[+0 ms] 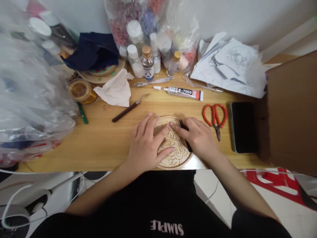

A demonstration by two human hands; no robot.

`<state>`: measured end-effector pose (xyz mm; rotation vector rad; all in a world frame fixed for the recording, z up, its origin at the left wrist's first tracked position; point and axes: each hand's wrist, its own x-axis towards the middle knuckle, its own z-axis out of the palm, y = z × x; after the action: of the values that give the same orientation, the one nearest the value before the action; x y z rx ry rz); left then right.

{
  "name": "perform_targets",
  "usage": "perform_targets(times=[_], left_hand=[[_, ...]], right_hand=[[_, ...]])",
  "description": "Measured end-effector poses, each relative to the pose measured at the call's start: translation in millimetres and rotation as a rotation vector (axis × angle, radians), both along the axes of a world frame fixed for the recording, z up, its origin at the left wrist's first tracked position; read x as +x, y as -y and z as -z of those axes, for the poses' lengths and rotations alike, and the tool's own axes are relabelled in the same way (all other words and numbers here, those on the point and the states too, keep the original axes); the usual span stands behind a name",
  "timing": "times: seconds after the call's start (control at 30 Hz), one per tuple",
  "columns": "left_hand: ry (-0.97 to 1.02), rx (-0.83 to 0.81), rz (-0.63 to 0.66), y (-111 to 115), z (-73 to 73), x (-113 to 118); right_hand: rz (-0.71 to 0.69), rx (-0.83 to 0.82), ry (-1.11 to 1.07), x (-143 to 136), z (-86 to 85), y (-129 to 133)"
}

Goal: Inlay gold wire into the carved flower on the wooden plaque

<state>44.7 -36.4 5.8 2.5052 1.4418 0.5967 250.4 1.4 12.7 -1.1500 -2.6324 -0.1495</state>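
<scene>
A round wooden plate (182, 162) with a gold wire flower pattern (174, 144) lies flat at the table's front edge. My left hand (146, 145) rests over the plate's left side, fingers spread, with thumb and index finger on the pattern. From the right, my right hand (200, 137) reaches over the plate; its index fingertip touches the upper part of the pattern, close to my left index fingertip. Black tweezers (189, 146) are held under the curled fingers of my right hand, partly hidden by it.
Behind the plate lie a glue tube (185, 93), a brown-handled tool (125, 111) and a pen (153, 82). Red-handled pliers (215, 120), a phone (244, 127) and a cardboard box (293, 115) are at the right. Bottles (148, 64), a wire spool (83, 91) and plastic bags (32, 99) stand around.
</scene>
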Motion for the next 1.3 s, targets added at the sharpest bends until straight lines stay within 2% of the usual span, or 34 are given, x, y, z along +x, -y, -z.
perform_targets(times=[0.3, 0.53, 0.67, 0.8, 0.93, 1.1, 1.2, 1.3], left_hand=[[0.015, 0.006, 0.006, -3, 4.1, -1], [0.019, -0.026, -0.018, -3, 5.0, 1], [0.034, -0.033, -0.028, -2, 5.8, 2], [0.049, -0.025, -0.031, -2, 5.4, 3], [0.068, -0.032, -0.031, -3, 5.5, 3], [0.057, -0.052, -0.046, -3, 6.0, 3], [0.06, -0.06, -0.054, -3, 5.7, 4], [0.062, -0.076, -0.059, -3, 5.2, 4]], right_hand=[[0.016, 0.006, 0.027, 1, 0.3, 0], [0.017, -0.059, 0.021, 2, 1.7, 0], [0.015, -0.186, -0.107, 7, 7.1, -1], [0.005, -0.308, -0.373, 10, 9.7, -2], [0.075, -0.418, -0.651, 9, -3.1, -1], [0.209, -0.607, -0.794, 6, -31.2, -6], [0.243, -0.619, -0.841, 1, -45.0, -16], [0.243, -0.585, -0.864, -7, -50.4, -27]])
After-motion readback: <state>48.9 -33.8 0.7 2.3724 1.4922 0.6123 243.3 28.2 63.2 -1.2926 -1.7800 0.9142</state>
